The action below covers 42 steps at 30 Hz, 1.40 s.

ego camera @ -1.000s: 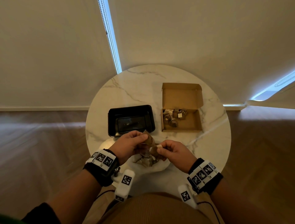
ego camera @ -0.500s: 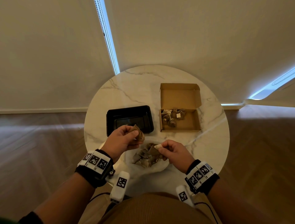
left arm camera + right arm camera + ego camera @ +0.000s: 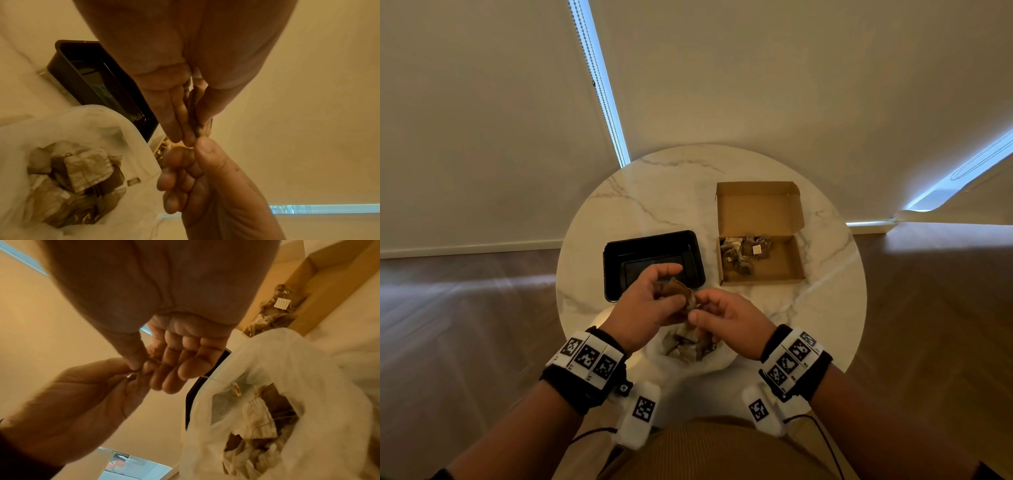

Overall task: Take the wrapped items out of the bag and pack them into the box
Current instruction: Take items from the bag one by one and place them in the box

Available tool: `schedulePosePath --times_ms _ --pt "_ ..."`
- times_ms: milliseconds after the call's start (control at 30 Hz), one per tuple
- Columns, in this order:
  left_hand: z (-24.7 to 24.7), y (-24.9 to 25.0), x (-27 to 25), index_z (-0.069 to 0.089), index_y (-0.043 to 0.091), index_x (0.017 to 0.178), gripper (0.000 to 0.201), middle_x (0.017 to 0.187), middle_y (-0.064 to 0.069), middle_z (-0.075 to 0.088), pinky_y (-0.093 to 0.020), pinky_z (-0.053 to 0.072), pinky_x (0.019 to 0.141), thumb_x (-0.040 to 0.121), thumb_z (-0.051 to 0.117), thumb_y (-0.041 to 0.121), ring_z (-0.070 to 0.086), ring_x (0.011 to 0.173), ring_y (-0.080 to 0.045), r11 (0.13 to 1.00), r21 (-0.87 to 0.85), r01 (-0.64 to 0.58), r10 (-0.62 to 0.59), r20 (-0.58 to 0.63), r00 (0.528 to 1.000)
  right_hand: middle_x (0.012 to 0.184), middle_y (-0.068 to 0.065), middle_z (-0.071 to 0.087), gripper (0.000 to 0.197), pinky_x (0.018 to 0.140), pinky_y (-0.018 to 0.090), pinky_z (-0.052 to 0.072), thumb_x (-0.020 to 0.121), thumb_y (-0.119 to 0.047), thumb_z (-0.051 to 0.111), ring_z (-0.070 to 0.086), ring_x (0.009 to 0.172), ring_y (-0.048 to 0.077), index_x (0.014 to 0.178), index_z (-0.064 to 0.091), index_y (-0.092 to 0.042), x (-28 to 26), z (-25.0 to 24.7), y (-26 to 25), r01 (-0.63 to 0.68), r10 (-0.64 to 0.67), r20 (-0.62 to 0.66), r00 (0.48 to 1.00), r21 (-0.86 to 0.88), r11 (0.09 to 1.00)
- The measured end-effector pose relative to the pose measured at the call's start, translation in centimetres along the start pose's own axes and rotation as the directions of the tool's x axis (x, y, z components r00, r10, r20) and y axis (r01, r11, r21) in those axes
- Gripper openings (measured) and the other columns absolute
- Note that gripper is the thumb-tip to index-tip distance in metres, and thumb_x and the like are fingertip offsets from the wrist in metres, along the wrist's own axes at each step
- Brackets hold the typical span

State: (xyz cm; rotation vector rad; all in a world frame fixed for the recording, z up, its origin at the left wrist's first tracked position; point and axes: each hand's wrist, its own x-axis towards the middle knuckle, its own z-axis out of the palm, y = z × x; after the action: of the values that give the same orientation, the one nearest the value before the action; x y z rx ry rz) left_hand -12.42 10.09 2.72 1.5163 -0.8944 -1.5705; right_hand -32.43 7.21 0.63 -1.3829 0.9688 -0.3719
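Note:
A brown wrapped item [image 3: 683, 293] is held above the white bag [image 3: 722, 363], between both hands. My left hand [image 3: 671, 282] pinches it between thumb and fingers [image 3: 176, 116]; the wrapped item [image 3: 196, 113] shows edge-on there. My right hand [image 3: 697, 307] pinches its near end with thumb and forefinger [image 3: 135, 365]. More wrapped items [image 3: 78, 172] lie inside the bag [image 3: 115, 120], also seen as wrapped items [image 3: 257, 418] in the right wrist view. The open cardboard box [image 3: 787, 274] stands at the right, with several wrapped items [image 3: 743, 253] in its left part.
A black tray [image 3: 616, 274] sits left of the box, just beyond my left hand. Everything rests on a round marble table [image 3: 654, 192] near a wall. Wooden floor surrounds the table.
My right hand has left the bag and come up to the left hand, taking the item's end. The left hand has shifted right and forward with the item.

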Motion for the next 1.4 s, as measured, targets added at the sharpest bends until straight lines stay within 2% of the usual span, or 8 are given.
schedulePosePath --times_ms 200,367,633,767,900,1100,1300,1400 --pt "-1.9 0.9 -0.4 0.068 0.018 0.118 0.032 0.105 -0.016 0.076 -0.04 0.062 0.087 0.094 0.066 -0.003 0.074 0.1 -0.034 0.996 0.083 -0.026 0.027 -0.006 1.0 0.069 -0.007 0.063 0.011 0.062 0.026 0.052 0.102 -0.027 0.059 0.059 0.062 0.006 0.098 0.068 -0.022 -0.5 -2.0 -1.3 0.046 -0.069 -0.095 0.993 -0.221 0.974" --pt "-1.6 1.0 -1.0 0.07 0.024 0.108 0.025 0.092 0.001 0.078 -0.032 0.061 0.088 0.087 0.081 0.016 0.075 0.088 -0.011 0.902 0.423 -0.087 0.039 0.12 0.992 0.083 -0.013 0.067 0.006 0.069 0.026 0.054 0.1 -0.033 0.062 0.064 0.076 0.006 0.096 0.067 -0.033 -0.6 -2.4 -2.8 0.137 -0.171 -0.056 0.984 -0.379 0.915" --pt "1.4 2.3 -1.5 0.076 0.023 0.107 0.012 0.091 0.007 0.078 -0.023 0.06 0.077 0.097 0.07 0.023 0.074 0.081 -0.007 0.854 0.471 -0.223 0.074 0.314 0.946 0.089 -0.015 0.06 0.008 0.075 0.023 0.049 0.099 -0.031 0.062 0.057 0.085 0.003 0.095 0.068 -0.027 -0.4 -3.9 -5.5 0.265 -0.366 -0.029 0.93 -0.639 0.723" --pt "1.6 2.9 -1.2 0.073 0.021 0.118 0.02 0.104 0.005 0.078 -0.024 0.058 0.091 0.1 0.065 0.016 0.073 0.096 -0.006 0.866 0.424 -0.263 0.155 0.272 0.95 0.09 -0.012 0.064 0.007 0.077 0.03 0.052 0.098 -0.03 0.065 0.06 0.086 0.005 0.094 0.067 -0.025 -0.2 -5.6 -5.5 0.212 -0.36 -0.131 0.924 -0.608 0.765" --pt "2.0 4.0 -0.8 0.068 0.014 0.113 0.016 0.106 -0.004 0.079 -0.034 0.061 0.09 0.098 0.067 0.009 0.075 0.101 -0.018 0.947 0.26 -0.187 0.136 0.202 0.97 0.088 -0.008 0.069 0.006 0.077 0.037 0.056 0.099 -0.029 0.063 0.065 0.083 0.009 0.095 0.067 -0.026 0.1 -5.8 -4.2 0.156 -0.295 -0.216 0.931 -0.493 0.856" --pt "2.6 5.7 -0.1 0.075 0.019 0.102 0.007 0.099 -0.015 0.075 -0.043 0.059 0.087 0.097 0.07 0.016 0.067 0.086 -0.019 0.969 0.148 -0.199 0.19 0.075 0.979 0.084 -0.002 0.071 0.01 0.065 0.029 0.055 0.102 -0.023 0.059 0.065 0.073 0.01 0.098 0.067 -0.028 -0.1 -4.1 -3.2 0.089 -0.188 -0.267 0.945 -0.344 0.935" --pt "3.0 6.0 1.0 0.068 0.017 0.102 0.004 0.107 -0.014 0.074 -0.053 0.059 0.094 0.099 0.066 0.017 0.072 0.104 -0.031 0.987 0.057 -0.15 0.154 -0.087 0.984 0.084 -0.009 0.071 0.009 0.07 0.035 0.057 0.1 -0.03 0.06 0.067 0.076 0.008 0.094 0.068 -0.029 -0.6 -2.4 -2.8 0.087 -0.192 -0.24 0.952 -0.389 0.917" --pt "2.8 6.0 1.3 0.066 0.018 0.1 0.003 0.103 -0.015 0.074 -0.052 0.061 0.087 0.098 0.066 0.015 0.072 0.098 -0.034 0.978 0.112 -0.177 0.193 -0.165 0.967 0.087 -0.014 0.071 0.01 0.067 0.02 0.054 0.1 -0.03 0.06 0.068 0.078 0.004 0.099 0.07 -0.031 -1.1 -2.0 -3.0 0.085 -0.195 -0.232 0.953 -0.412 0.907"
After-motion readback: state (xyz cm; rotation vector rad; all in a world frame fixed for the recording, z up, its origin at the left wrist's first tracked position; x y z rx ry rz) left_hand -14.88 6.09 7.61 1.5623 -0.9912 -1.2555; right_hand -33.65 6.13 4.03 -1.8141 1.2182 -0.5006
